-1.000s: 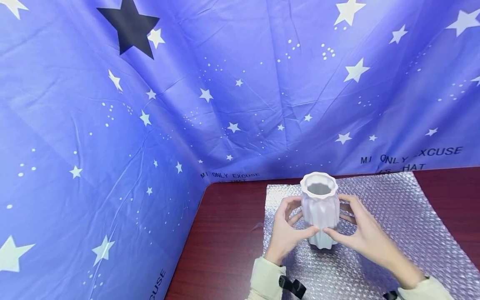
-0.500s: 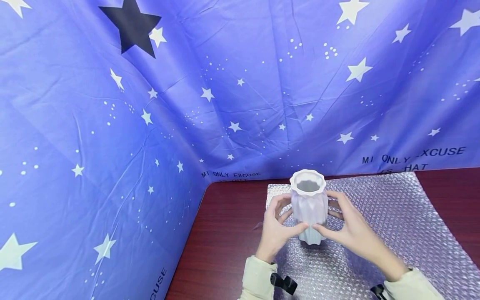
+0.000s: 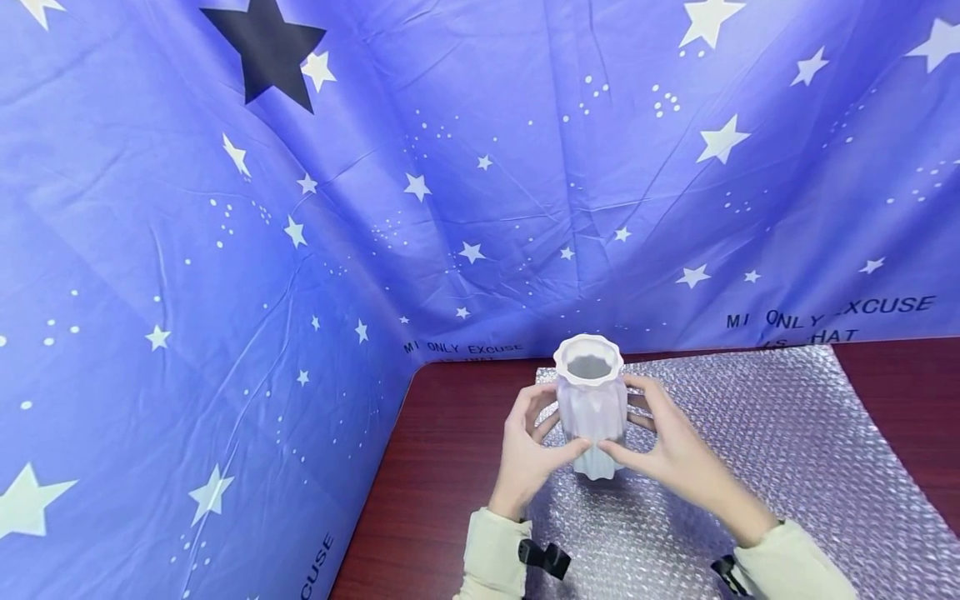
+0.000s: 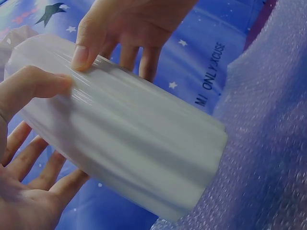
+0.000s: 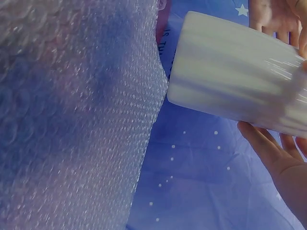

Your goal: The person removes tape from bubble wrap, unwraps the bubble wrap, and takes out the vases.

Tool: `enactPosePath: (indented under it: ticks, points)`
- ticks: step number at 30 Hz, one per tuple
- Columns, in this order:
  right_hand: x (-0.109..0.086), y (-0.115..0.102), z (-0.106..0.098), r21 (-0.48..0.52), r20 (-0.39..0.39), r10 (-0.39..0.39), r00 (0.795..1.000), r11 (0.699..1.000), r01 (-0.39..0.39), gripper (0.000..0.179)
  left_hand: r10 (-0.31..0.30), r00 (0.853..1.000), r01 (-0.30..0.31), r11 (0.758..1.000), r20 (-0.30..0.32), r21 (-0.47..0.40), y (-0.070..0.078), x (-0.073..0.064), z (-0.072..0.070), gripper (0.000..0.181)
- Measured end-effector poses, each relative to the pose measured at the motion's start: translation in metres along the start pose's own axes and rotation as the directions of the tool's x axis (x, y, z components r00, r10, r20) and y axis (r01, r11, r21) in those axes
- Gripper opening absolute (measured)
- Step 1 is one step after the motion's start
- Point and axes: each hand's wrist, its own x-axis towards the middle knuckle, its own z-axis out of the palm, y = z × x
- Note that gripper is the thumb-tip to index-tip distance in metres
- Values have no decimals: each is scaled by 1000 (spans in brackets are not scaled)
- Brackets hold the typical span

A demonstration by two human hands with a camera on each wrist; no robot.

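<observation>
A white vase [image 3: 592,412] with a fluted body and a scalloped, open rim stands upright between both hands in the head view. My left hand [image 3: 528,454] grips its left side, fingers bent behind and thumb across the front. On the other side my right hand [image 3: 671,442] holds it the same way, the two thumb tips nearly meeting low on the front. The base overlaps the bubble wrap [image 3: 720,500] in the head view. In the left wrist view the vase [image 4: 129,124] lies slantwise across the picture, its glossy side showing. Fingertips behind it are partly hidden.
Bubble wrap covers much of the dark red wooden table [image 3: 442,450], whose bare wood shows at left. A blue star-printed cloth [image 3: 480,192] rises at the back and left. Black straps [image 3: 543,557] circle the cream sleeves [image 3: 491,550].
Both hands have carried the vase leftward and slightly toward the back of the table, keeping it upright. Their grip looks the same throughout.
</observation>
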Motion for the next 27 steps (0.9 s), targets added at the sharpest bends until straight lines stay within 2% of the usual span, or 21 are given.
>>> enactPosePath:
  ticks: [8, 15, 27]
  points:
    - [9, 1, 14, 36, 29, -29, 999, 999, 28, 84, 7, 1000, -7, 1000, -23, 8, 2, -2, -16, 70]
    - [14, -7, 27, 57, 59, -41, 997, 998, 38, 83, 10, 999, -8, 999, -50, 42, 4, -7, -31, 72]
    - [27, -16, 49, 41, 43, -51, 998, 998, 50, 82, 18, 995, -13, 998, -98, 59, 7, -7, -53, 70]
